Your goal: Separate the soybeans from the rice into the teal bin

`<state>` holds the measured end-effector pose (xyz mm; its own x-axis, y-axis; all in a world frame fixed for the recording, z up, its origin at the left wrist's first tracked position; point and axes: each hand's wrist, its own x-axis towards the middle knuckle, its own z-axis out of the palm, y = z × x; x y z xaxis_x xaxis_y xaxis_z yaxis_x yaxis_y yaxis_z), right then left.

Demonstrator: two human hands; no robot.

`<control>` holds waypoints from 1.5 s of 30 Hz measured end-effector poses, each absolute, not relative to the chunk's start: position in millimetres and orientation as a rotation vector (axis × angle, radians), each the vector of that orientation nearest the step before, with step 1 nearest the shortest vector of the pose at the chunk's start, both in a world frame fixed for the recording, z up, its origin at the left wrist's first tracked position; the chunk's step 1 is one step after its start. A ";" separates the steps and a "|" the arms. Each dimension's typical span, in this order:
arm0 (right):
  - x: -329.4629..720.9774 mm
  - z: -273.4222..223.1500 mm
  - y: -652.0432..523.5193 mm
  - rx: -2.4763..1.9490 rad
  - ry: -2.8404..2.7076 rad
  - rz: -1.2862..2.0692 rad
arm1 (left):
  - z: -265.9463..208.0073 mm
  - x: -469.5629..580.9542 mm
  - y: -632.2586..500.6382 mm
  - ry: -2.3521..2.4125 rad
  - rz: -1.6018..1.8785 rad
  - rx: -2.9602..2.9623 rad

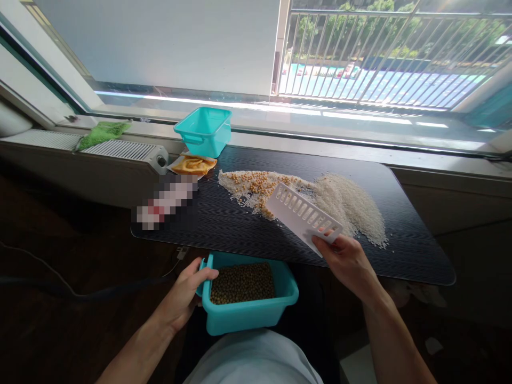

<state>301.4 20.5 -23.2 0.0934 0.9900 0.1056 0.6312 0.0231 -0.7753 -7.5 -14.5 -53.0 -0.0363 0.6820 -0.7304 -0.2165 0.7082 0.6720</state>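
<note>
My left hand (186, 293) is closed on the left handle of a turquoise plastic bin (248, 320), thumb over the rim. Inside the bin lie many small, round, dark greenish-brown beans (242, 282). The bin is below the table's front edge, close to my body. My right hand (352, 261) grips the near right end of a white slotted plastic piece (296, 224), held tilted over the grains. White rice-like grains (348, 202) spread across the table beneath and behind it. Yellow round beans (256, 182) are mixed into the left part of the spread.
A second turquoise bin (206, 133) stands at the table's back left, with a yellow-orange packet (194, 165) before it. The dark table (224, 229) has rounded corners. A radiator (124, 149) with a green cloth (104, 133) lies left, by the window. A blurred-out item rests at the left edge.
</note>
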 end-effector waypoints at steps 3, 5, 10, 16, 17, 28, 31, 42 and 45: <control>301.4 -21.8 16.7 -1.659 -1.663 0.690 | -53.5 -6.9 -14.4 1.446 0.757 0.411; 301.5 -20.9 14.1 -1.653 -1.694 0.684 | -54.4 -6.9 -14.6 1.437 0.761 0.416; 301.7 -17.2 8.9 -1.649 -1.699 0.662 | -56.6 -7.5 -15.1 1.406 0.763 0.416; 302.4 -15.4 4.7 -1.627 -1.762 0.670 | -55.1 -6.5 -14.9 1.418 0.760 0.417; 303.2 -15.5 3.9 -1.627 -1.765 0.667 | -54.8 -6.3 -14.8 1.422 0.763 0.416; 303.7 -17.0 1.7 -1.649 -1.685 0.668 | -54.7 -4.5 -15.0 1.423 0.785 0.406; 302.9 -17.4 2.8 -1.625 -1.680 0.682 | -52.3 -2.9 -14.6 1.427 0.792 0.404; 302.9 -17.2 3.2 -1.641 -1.711 0.686 | -53.0 -4.1 -14.6 1.394 0.785 0.414; 304.6 -13.9 -0.5 -1.620 -1.742 0.675 | -54.9 -4.4 -14.3 1.392 0.786 0.415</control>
